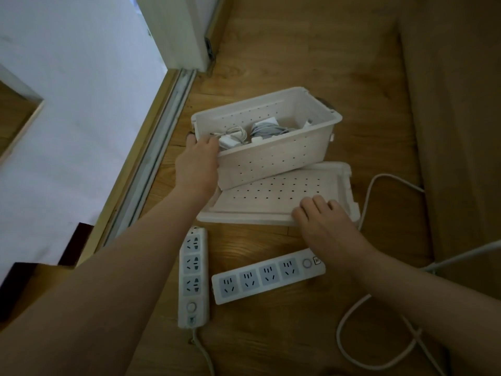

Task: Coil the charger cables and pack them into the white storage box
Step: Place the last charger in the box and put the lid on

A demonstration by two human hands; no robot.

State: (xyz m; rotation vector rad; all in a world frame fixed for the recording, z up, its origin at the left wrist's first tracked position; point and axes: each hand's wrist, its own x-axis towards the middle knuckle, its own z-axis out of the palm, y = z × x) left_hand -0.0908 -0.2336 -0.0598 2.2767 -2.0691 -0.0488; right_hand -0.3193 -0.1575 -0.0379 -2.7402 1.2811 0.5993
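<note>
The white perforated storage box [273,158] sits on the wooden floor, tilted, its near edge resting on its flat lid [271,196]. Inside lie coiled white charger cables [235,132] and chargers [267,128]. My left hand [199,158] grips the box's left corner, fingers curled over the rim. My right hand [322,221] holds the lid's near right edge, fingers on top of it.
Two white power strips lie on the floor near me: one lengthwise [193,278], one crosswise [267,275]. Their thick white cords [352,316] loop at the right. A sliding door track [151,156] runs along the left; a brown wall or cabinet side [455,131] stands at the right.
</note>
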